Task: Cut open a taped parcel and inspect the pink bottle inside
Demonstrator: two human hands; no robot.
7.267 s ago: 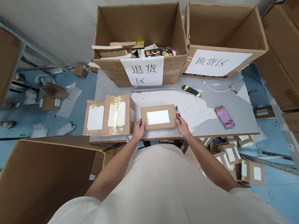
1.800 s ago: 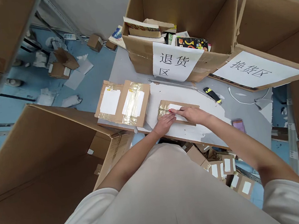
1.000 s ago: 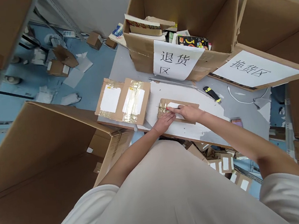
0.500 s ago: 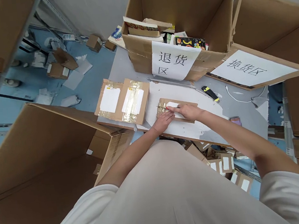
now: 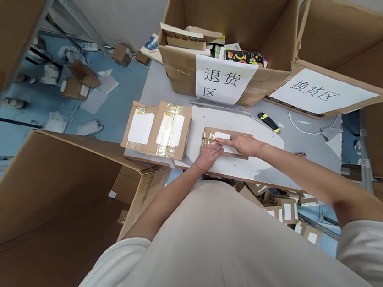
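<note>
Head view shows left hand [image 5: 209,156] flat, right hand [image 5: 243,145] pinching a cutter [image 5: 216,139], on a taped, labelled brown box [image 5: 223,135].

Parcel-returns corner of a warehouse or stockroom. Evidence: big open carton [image 5: 176,71] with handwritten sign [image 5: 224,79] 退货区 (returns area), books [image 5: 244,58] inside; second carton [image 5: 362,32] marked 换货区 (exchange area); taped, white-labelled parcels [image 5: 180,140] on a grey worktable [image 5: 322,151]; more labelled boxes [image 5: 287,211] below; metal rack posts [image 5: 84,24] at the sides; blue floor [image 5: 129,83] strewn with paper scraps [image 5: 93,101].
</note>
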